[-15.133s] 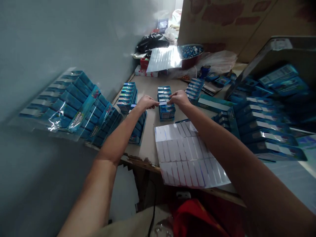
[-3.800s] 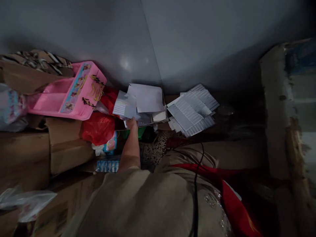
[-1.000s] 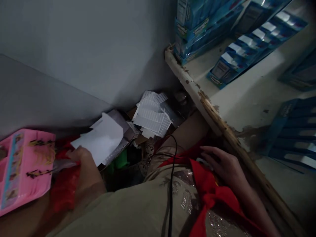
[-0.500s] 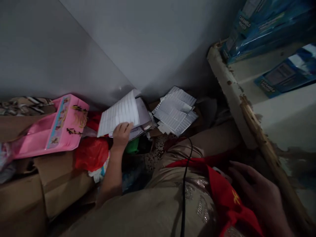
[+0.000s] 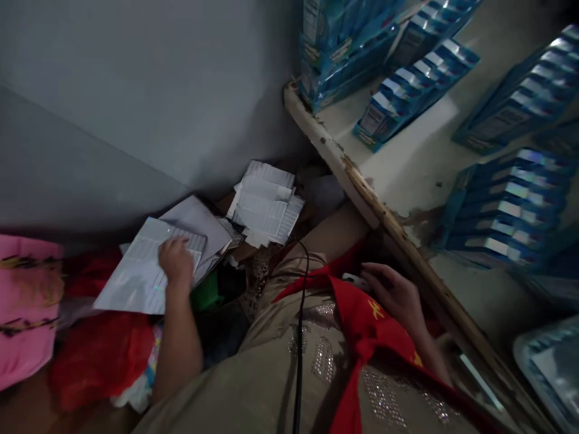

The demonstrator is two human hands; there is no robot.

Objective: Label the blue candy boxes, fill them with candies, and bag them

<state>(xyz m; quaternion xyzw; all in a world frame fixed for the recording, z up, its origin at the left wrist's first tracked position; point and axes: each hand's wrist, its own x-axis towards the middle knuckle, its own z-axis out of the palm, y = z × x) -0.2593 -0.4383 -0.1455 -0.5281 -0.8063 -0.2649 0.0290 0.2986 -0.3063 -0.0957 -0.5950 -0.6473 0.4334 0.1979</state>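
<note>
My left hand [image 5: 176, 260] has its fingers curled on a white sheet [image 5: 136, 271] with grey stripes, tilted above a red plastic bag. Just beyond it lies a pile of plain pale sheets or cards [image 5: 192, 220]. To the right sits a stack of similar striped pieces [image 5: 266, 202], loosely overlapped. My right hand [image 5: 395, 295] is by my lap, its fingers apart and slightly bent. Its fingertips are beside a small white object [image 5: 356, 280], partly covered by red cloth [image 5: 362, 307]; whether they touch it is unclear.
A worn shelf edge [image 5: 344, 163] runs diagonally on the right, with blue boxed packs [image 5: 389, 102] on it. A pink plastic tray [image 5: 27, 307] and the red plastic bag [image 5: 104, 355] lie at the left. A black cable [image 5: 301, 337] hangs over my clothes. A grey wall [image 5: 136, 90] rises behind.
The view has swung right, showing more of the shelf. The striped sheet has come away from the pile toward the left and flattened out, with my left hand now over it.
</note>
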